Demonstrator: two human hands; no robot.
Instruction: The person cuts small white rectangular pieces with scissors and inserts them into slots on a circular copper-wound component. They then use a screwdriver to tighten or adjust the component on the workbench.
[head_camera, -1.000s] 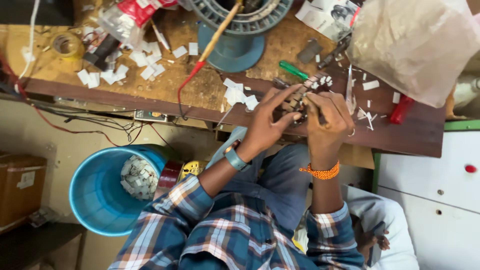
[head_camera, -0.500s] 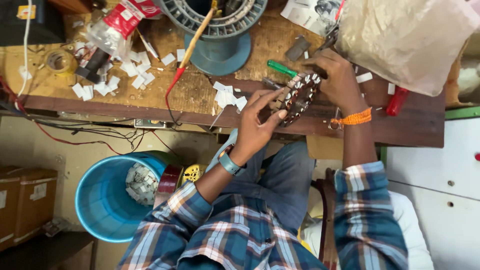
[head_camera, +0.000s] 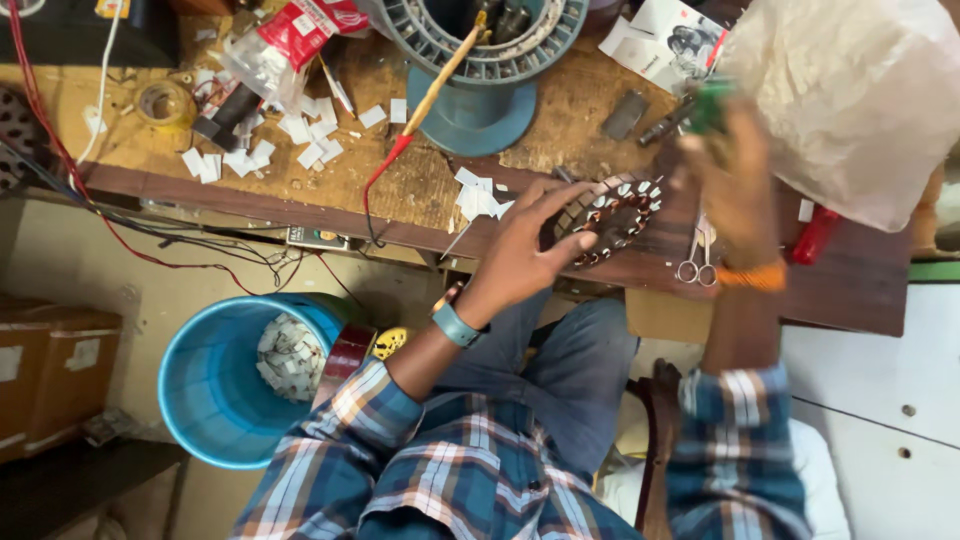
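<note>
Left hand (head_camera: 525, 250) with fingers spread, thumb and fingertips pressed on the rim of the round wound stator (head_camera: 612, 215), steadying it at the front edge of the wooden workbench (head_camera: 400, 195). Right hand (head_camera: 735, 180) raised at three o'clock from the stator, blurred, closed around a green-handled tool (head_camera: 708, 105); hands apart. Small scissors (head_camera: 696, 258) lying just beside the right wrist. Grey ribbed motor housing (head_camera: 480, 45) at twelve o'clock of the left hand. Blue bucket (head_camera: 215, 385) with paper scraps at eight o'clock, below the bench
</note>
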